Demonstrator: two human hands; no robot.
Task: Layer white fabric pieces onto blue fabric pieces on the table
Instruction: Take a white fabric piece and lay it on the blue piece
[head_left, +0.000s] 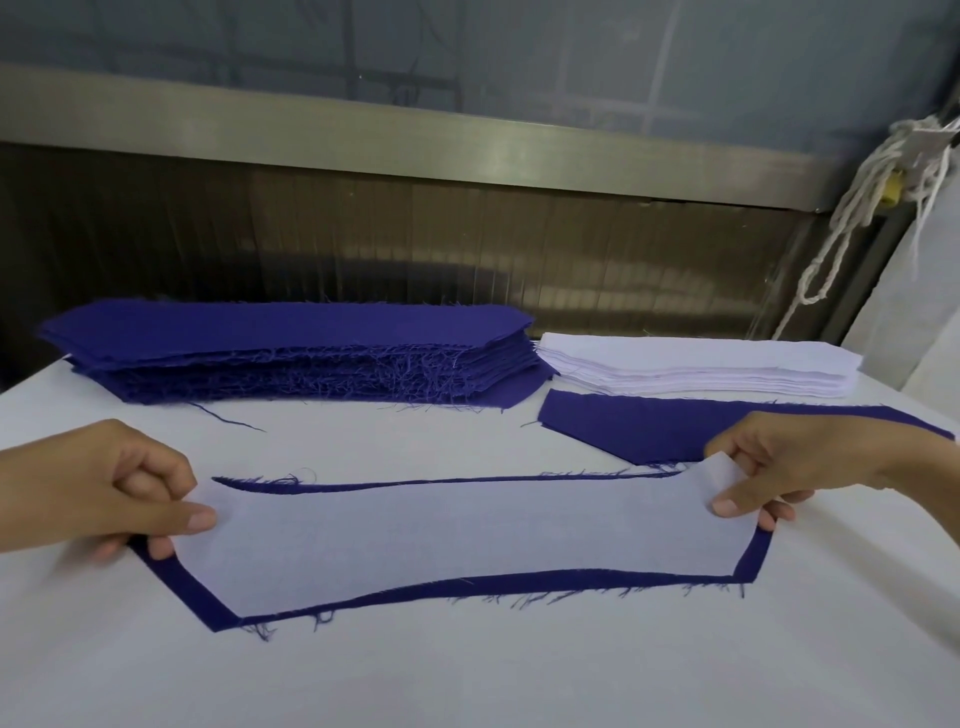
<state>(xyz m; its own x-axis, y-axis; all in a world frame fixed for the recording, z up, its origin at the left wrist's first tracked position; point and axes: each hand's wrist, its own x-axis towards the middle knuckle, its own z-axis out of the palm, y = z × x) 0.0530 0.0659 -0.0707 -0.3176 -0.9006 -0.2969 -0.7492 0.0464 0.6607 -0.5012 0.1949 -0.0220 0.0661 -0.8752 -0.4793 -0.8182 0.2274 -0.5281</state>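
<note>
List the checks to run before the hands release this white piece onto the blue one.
1. Grip: left hand and right hand each pinch an end of the white piece: ok.
2. White piece smooth, no folds: ok.
3. Even margin on the blue piece beneath: not ok; the near band is wide, the far band a sliver.
4. Ends lying flat: cannot tell; fingers cover them.
5. Next single blue piece laid out near the right hand: ok.
6. Blue stack and white stack in supply: ok.
</note>
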